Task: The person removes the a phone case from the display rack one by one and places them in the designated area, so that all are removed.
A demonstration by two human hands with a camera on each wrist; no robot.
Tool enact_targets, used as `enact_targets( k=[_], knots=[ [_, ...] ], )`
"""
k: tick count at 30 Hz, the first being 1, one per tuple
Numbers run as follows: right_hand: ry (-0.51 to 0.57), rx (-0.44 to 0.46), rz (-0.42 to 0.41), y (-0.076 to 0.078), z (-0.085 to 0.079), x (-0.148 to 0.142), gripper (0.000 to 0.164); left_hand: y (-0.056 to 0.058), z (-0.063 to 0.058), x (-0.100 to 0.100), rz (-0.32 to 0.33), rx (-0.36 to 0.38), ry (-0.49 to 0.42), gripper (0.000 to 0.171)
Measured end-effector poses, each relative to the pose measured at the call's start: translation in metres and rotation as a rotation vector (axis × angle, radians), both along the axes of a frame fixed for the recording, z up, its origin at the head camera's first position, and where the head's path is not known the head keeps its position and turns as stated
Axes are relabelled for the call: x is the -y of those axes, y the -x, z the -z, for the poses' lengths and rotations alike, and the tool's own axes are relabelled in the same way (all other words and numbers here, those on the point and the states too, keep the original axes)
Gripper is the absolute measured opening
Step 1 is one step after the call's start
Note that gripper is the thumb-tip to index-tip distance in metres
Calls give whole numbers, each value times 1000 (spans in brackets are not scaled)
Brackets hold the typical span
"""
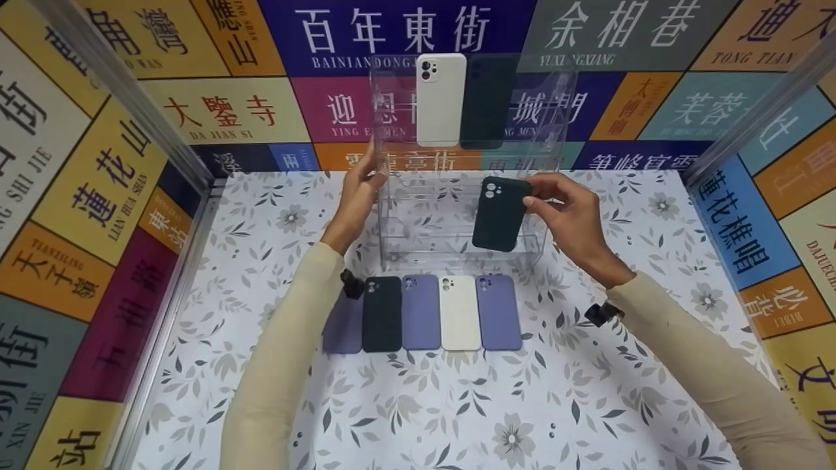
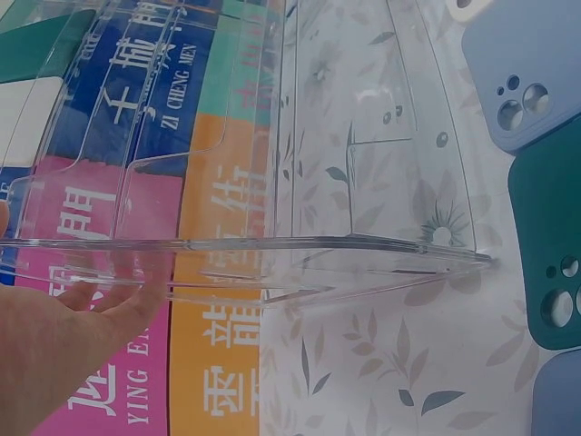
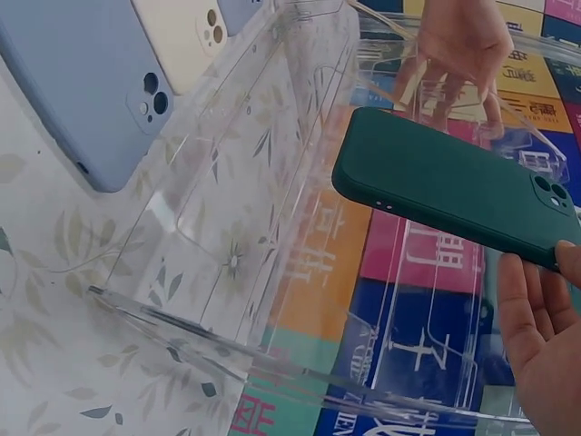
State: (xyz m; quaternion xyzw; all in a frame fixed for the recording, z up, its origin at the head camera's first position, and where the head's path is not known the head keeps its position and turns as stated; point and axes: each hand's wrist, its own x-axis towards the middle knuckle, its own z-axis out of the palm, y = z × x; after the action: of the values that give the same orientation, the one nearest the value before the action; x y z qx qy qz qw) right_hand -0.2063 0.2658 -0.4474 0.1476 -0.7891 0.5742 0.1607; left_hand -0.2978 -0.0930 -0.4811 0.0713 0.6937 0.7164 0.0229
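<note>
My right hand (image 1: 569, 207) pinches a dark green phone case (image 1: 500, 217) by its upper right edge, thumb in front. The case hangs slightly tilted before the lower tiers of a clear acrylic display rack (image 1: 384, 228), its camera holes at the upper left. My left hand (image 1: 358, 199) grips the rack's left side panel; in the left wrist view its fingers (image 2: 127, 304) show under the panel's edge. On the rack's top tier a white phone case (image 1: 441, 98) stands beside another dark green case (image 1: 488, 104).
In front of the rack a row of phone cases lies on the leaf-patterned tabletop (image 1: 418, 411): purple (image 1: 343, 329), dark green (image 1: 383, 316), purple (image 1: 421, 316), white (image 1: 460, 316) and purple (image 1: 499, 316). Walls with coloured signs (image 1: 392, 32) enclose the back and sides.
</note>
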Motion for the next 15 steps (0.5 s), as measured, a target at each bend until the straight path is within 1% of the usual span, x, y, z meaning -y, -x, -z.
enact_targets(
  k=[6,10,15],
  knots=[
    [11,13,35,-3,6,-10,31,1,0,0,0,10,18,72],
    [-6,18,66,-4,10,-18,32,0,0,0,-1,9,33,73],
    [-20,35,94,-7,15,-27,30,-1,0,0,-5,10,37,72]
  ],
)
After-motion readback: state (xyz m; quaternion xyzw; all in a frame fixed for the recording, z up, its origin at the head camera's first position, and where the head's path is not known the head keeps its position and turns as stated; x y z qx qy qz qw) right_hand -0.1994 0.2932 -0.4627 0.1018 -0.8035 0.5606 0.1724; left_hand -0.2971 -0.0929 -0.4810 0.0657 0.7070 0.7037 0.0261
